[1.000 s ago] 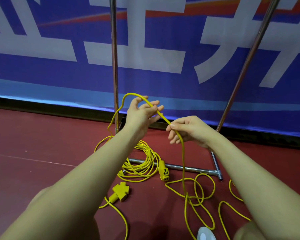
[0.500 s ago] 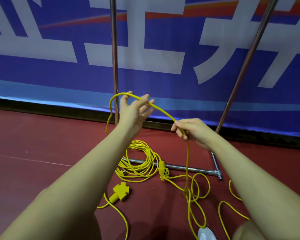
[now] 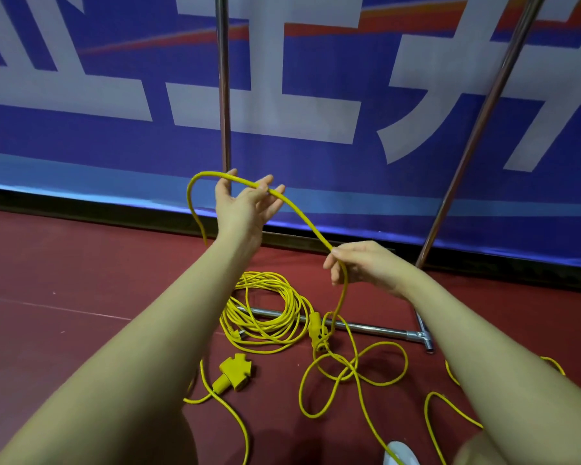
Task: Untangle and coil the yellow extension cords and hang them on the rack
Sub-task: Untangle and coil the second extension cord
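Observation:
A yellow extension cord [image 3: 302, 216] arcs between my hands. It lies across the straight, spread fingers of my raised left hand [image 3: 245, 209] and hangs down behind that wrist. My right hand [image 3: 366, 268] pinches it lower right, and from there it drops to loose loops [image 3: 359, 364] on the floor. A coiled yellow bundle [image 3: 265, 307] lies against the rack's base bar [image 3: 376, 328], with a yellow plug [image 3: 315, 325] beside it. A yellow triple socket [image 3: 235, 369] lies nearer me. The rack's two chrome poles [image 3: 222, 95] [image 3: 483, 129] rise behind; its top is out of view.
A blue banner with white characters [image 3: 316, 95] forms the wall behind the rack. The floor [image 3: 64, 280] is dark red. More yellow cord [image 3: 450, 401] curls at the lower right, near a white shoe tip [image 3: 399, 454].
My left hand rose and moved left while my right hand shifted right, lengthening the cord between them. The loose loops on the floor were drawn toward the rack base.

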`<control>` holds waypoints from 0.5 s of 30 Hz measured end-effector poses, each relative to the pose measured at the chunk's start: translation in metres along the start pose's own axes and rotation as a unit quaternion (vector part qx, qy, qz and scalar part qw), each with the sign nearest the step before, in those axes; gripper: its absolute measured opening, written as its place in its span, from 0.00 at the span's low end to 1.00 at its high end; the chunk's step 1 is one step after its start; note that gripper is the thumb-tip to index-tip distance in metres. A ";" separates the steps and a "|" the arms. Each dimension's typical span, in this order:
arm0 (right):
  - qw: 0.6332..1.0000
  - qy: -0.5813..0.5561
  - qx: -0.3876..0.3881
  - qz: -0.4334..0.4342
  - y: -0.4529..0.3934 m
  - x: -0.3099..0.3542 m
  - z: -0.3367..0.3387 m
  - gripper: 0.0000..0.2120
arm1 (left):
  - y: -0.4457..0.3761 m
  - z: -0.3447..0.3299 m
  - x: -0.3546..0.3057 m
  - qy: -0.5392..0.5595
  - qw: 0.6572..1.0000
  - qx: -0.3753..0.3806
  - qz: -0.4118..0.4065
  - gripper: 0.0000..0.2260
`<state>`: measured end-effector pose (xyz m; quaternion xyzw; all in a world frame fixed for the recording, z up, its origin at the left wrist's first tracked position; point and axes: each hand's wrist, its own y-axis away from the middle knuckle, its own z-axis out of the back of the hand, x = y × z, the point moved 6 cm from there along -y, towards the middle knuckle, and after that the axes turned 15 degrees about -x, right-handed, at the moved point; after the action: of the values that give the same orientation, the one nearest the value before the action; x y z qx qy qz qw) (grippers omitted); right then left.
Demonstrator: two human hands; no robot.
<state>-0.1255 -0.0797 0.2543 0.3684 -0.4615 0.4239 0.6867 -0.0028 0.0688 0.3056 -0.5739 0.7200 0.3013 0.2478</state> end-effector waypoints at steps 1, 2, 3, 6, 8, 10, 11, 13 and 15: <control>1.000 0.001 -0.010 0.004 -0.001 -0.002 0.002 0.13 | -0.002 0.004 0.003 0.002 1.000 -0.011 0.002 0.21; 1.000 0.004 -0.018 0.012 -0.002 -0.001 0.002 0.13 | -0.003 0.006 0.007 0.008 1.000 -0.019 0.009 0.20; 0.999 0.010 -0.024 0.022 -0.003 0.001 0.002 0.13 | -0.003 0.007 0.012 0.011 1.000 -0.020 0.021 0.19; 0.997 0.018 -0.044 0.061 -0.003 0.012 0.001 0.13 | 0.007 -0.003 0.031 -0.032 0.996 0.029 0.074 0.17; 0.996 0.005 -0.049 0.075 -0.002 0.021 -0.001 0.13 | 0.017 -0.012 0.041 -0.077 0.992 0.065 0.074 0.18; 0.997 -0.021 -0.038 0.064 -0.001 0.024 -0.003 0.13 | 0.022 -0.018 0.042 -0.092 0.991 0.075 0.058 0.17; 0.998 -0.034 -0.026 0.049 -0.001 0.022 -0.004 0.13 | 0.022 -0.020 0.040 -0.087 0.992 0.074 0.056 0.16; 0.999 -0.042 -0.007 0.017 0.000 0.014 -0.004 0.15 | 0.019 -0.024 0.032 -0.059 0.994 0.075 0.056 0.16; 1.000 -0.022 -0.009 -0.006 0.000 0.003 -0.002 0.18 | 0.013 -0.026 0.021 -0.022 0.996 0.073 0.053 0.16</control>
<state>-0.1243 -0.0767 0.2566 0.3742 -0.4783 0.4076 0.6819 -0.0201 0.0376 0.3105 -0.5084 0.7638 0.2736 0.2885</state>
